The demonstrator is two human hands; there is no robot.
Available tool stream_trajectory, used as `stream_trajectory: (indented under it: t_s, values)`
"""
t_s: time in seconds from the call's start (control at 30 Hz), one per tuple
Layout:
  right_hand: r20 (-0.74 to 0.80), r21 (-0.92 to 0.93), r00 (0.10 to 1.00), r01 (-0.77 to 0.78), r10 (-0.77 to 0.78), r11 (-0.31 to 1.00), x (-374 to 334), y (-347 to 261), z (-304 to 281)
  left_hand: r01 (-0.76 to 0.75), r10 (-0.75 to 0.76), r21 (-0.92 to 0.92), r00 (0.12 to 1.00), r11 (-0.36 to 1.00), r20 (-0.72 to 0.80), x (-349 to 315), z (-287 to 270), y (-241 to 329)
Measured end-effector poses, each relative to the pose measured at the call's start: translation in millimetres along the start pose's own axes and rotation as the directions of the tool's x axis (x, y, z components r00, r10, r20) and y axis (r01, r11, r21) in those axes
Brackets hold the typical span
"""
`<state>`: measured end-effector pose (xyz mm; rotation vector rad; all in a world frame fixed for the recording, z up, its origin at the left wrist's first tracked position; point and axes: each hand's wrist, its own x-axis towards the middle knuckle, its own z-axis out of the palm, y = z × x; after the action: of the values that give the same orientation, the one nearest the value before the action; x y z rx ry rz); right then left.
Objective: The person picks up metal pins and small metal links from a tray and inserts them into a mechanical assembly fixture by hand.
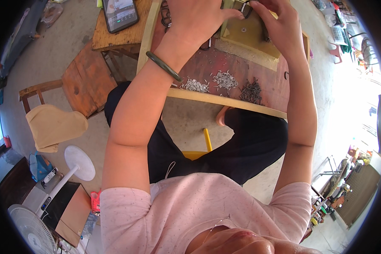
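At the top edge, my right hand (281, 23) has its fingertips closed on a small dark buckle-like metal loop (246, 8) with a shiny part. My left hand (199, 17) is just to its left, thumb stretched toward the loop. Its other fingers are hidden or cut off by the frame edge. Under both hands sits a yellowish metal block (243, 31) with a small round hole. On the reddish tray (216, 59), nearer to me, lie two piles of small silvery pins (225, 81) and a pile of dark pins (251, 91). More dark loops (166, 17) lie beside my left wrist.
A pale wooden rim (224, 100) borders the tray's near side. A phone (120, 15) lies on a wooden table (110, 38) at left. Below that stands a wooden chair (86, 80). A white fan (34, 228) is at lower left, and shelves with clutter are at right.
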<state>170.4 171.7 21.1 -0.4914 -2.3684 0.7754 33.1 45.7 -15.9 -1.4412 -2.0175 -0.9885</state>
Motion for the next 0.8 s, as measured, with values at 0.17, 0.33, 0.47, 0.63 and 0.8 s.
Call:
stream_trajectory:
  t_s: [0.17,0.33,0.47,0.63,0.8]
  values:
    - [0.124,-0.14,0.99,0.083,-0.065,0.987,2.6,1.5,-3.5,0.01,-0.01,0.001,1.0,1.0,0.003,0.9,1.2,2.0]
    - [0.047,-0.164,0.999,-0.003,0.01,0.986,-5.0,7.0,8.8,0.012,-0.014,0.054,0.999,0.998,0.031,-0.5,-3.1,2.8]
    - [-0.025,-0.248,0.999,0.037,-0.045,0.968,-8.8,12.1,13.9,0.009,-0.013,0.074,0.999,0.997,0.048,-0.3,-4.0,6.7]
    - [-0.126,-0.141,0.99,0.042,-0.06,0.989,-3.3,13.3,5.7,-0.034,0.027,0.203,0.999,0.979,0.038,-4.4,-0.7,7.2]
    - [-0.154,-0.295,0.983,0.053,-0.102,0.954,-11.9,-11.2,-4.8,-0.055,0.065,0.196,0.997,0.979,-0.044,-5.8,0.9,13.0]
